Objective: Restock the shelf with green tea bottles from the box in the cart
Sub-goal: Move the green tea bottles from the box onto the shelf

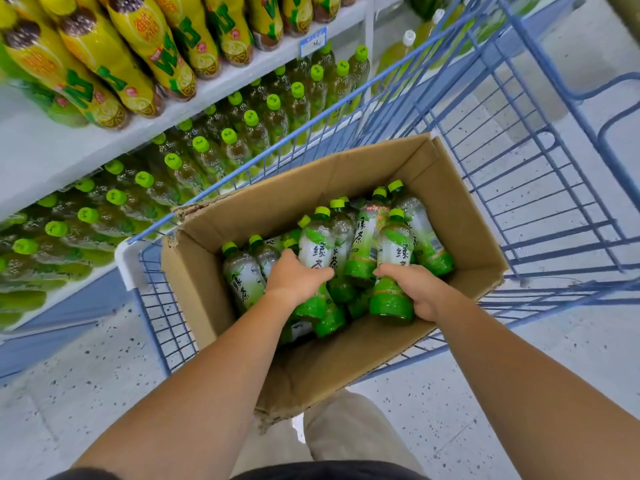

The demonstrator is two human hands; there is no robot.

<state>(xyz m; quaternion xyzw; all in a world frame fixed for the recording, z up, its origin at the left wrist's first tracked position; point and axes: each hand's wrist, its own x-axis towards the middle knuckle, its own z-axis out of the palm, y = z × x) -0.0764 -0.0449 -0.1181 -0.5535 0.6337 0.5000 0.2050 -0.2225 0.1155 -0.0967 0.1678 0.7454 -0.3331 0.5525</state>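
Two bare forearms reach away from the bottom of the frame, over beige trousers, down into the cardboard box [194, 271] that sits in the blue wire cart [519, 188] at centre. The left hand [296, 278] has its grip closed round the middle of the left bottle [317, 251], thumb across the label. The right hand [419, 289] has its grip wrapped round the lower half of the right bottle [394, 251], just above its green base. Both bottles lie among the loose green tea bottles [367, 233] heaped in the box, caps pointing toward the top of the frame, touching their neighbours on each side.

To my eye this is the pick-up step: both bottles are held but neither looks lifted clear of the heap. The shelf [41, 161] runs along the left of the frame, just beside the cart, and its lower tier is already crowded with shelved tea [194, 161] under a row of yellow-wrapped bottles [145, 53] at upper left.

Next, I would judge, both bottles need lifting straight up past the box wall, swinging left over the cart's rim, then standing upright in whatever gap that tier offers; no gap is plain from here.
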